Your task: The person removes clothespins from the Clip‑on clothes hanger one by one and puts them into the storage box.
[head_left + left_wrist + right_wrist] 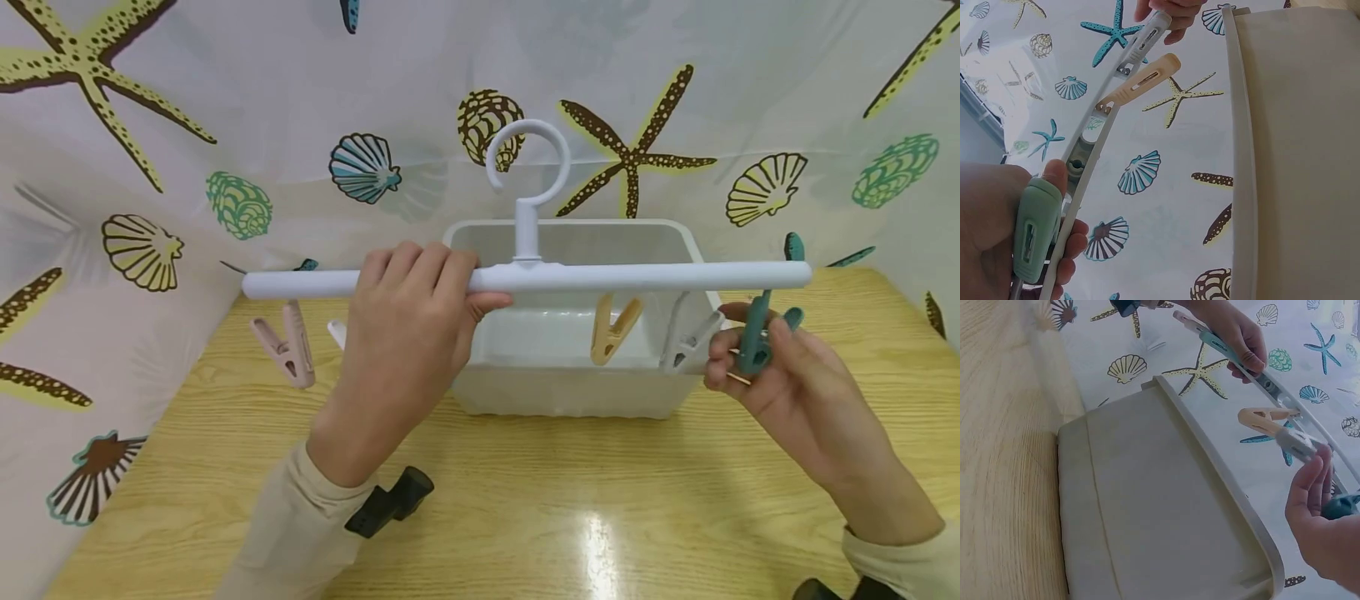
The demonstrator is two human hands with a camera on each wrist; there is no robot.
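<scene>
Left of the left hand (408, 325) a pink clip (297, 354) already hangs, right of it a tan clip (602, 337); the right hand (806, 396) pinches a green clip (752, 343), its fastening unclear. The left hand grips the hanger (645, 277), long axis sideways, reaching above the right hand, hook (564, 154) pointing up.

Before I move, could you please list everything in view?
Table: 1, wood-grain yellow, lower head view
Patterned backdrop: 1, white with sea motifs, behind table
Bin: 1, white, on table
Hanger: 1, white, overlapping bin in head view
Pink clip: 1, pink, near hanger's left end
Mint clip: 1, mint green, second from left
Orange clip: 1, pale orange, third
Grey clip: 1, grey, fourth
Teal clip: 1, dark teal, near hanger's right end
Wrist devices: 2, black, lower head view
Sleeves: 2, beige, lower head view
Left hand: 1, bare, gripping hanger
Right hand: 1, bare, pinching teal clip
</scene>
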